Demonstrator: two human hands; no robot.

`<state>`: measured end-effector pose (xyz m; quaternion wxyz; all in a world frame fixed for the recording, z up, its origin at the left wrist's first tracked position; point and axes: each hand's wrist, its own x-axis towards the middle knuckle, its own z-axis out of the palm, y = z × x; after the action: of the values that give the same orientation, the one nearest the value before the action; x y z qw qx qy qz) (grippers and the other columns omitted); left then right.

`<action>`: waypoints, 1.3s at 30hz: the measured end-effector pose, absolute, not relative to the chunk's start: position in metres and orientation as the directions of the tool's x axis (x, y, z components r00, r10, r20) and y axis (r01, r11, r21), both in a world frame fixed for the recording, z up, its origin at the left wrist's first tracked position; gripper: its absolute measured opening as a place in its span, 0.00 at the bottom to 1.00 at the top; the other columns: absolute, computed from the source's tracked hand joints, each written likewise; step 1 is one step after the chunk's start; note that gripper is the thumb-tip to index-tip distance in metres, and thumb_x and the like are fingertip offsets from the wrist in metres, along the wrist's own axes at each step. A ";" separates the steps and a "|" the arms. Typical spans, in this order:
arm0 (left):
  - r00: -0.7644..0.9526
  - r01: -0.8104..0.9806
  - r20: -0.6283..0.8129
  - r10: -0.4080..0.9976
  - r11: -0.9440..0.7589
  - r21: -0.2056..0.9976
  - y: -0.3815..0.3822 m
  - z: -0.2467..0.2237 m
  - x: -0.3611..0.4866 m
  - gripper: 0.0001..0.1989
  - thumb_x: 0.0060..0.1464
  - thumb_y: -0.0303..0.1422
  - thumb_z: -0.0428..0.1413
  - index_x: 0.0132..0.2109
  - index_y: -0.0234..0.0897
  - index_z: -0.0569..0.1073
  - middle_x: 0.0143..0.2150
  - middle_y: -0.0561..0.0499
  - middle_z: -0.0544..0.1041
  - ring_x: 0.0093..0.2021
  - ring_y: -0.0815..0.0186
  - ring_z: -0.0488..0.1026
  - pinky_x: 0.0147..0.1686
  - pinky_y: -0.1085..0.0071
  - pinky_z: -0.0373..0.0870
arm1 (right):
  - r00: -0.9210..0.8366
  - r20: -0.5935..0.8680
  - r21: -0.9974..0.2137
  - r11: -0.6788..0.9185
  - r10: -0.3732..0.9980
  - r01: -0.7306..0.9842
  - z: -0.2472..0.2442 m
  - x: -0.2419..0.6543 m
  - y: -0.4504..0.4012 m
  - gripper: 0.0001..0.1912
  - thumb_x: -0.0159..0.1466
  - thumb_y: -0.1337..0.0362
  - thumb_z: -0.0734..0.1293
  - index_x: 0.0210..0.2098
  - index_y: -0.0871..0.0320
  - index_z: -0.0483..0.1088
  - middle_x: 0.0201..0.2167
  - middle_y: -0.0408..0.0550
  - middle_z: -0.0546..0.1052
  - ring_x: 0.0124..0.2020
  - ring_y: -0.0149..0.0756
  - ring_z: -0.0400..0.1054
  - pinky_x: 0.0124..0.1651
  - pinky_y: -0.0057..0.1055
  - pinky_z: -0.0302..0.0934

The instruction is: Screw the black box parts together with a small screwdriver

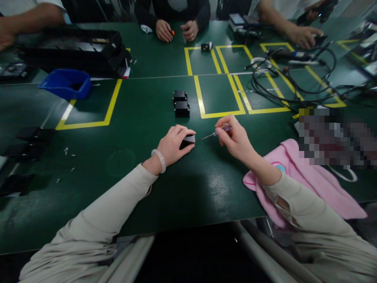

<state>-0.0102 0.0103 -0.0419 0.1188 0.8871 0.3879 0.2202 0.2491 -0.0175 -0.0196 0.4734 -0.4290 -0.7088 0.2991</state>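
Note:
My left hand point(176, 144) is closed around a small black box-shaped part point(188, 140) on the green table. Between the thumb and fingers of my right hand point(232, 137) is a screwdriver point(226, 129) with a purplish clear handle. Its thin shaft points left, and the tip meets or nearly meets the right end of the black part; I cannot tell whether it touches a screw. Just beyond my left hand, two similar black parts point(182, 108) sit one behind the other. Several small screws point(72, 169) lie scattered to the left.
A blue bin point(69, 83) and black trays point(73, 53) stand at the back left. Yellow tape point(223, 115) marks rectangles. Tangled cables point(265, 86) spread over the back right. A pink cloth point(303, 177) lies by my right forearm. Other people's hands point(176, 30) rest across the table.

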 end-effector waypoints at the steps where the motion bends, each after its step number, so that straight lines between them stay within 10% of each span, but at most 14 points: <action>1: 0.603 0.636 0.297 0.740 -0.671 0.381 0.010 -0.042 -0.010 0.18 0.66 0.36 0.59 0.60 0.40 0.72 0.55 0.44 0.74 0.56 0.53 0.71 0.55 0.54 0.73 | -0.190 0.409 -0.829 0.451 0.892 0.332 -0.019 0.249 -0.018 0.13 0.74 0.51 0.65 0.41 0.53 0.66 0.24 0.37 0.67 0.23 0.30 0.63 0.27 0.31 0.55; 39: 0.592 0.641 0.285 0.754 -0.655 0.400 0.009 -0.040 -0.010 0.17 0.66 0.36 0.59 0.60 0.42 0.72 0.55 0.44 0.74 0.56 0.53 0.71 0.55 0.54 0.74 | -0.201 0.392 -0.823 0.440 0.898 0.359 -0.015 0.249 -0.018 0.12 0.75 0.53 0.65 0.38 0.53 0.65 0.24 0.38 0.67 0.24 0.31 0.62 0.29 0.32 0.55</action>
<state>-0.0101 0.0092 -0.0404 0.1285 0.8830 0.3948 0.2190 0.2494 -0.0185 -0.0147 0.4553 -0.4386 -0.7161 0.2960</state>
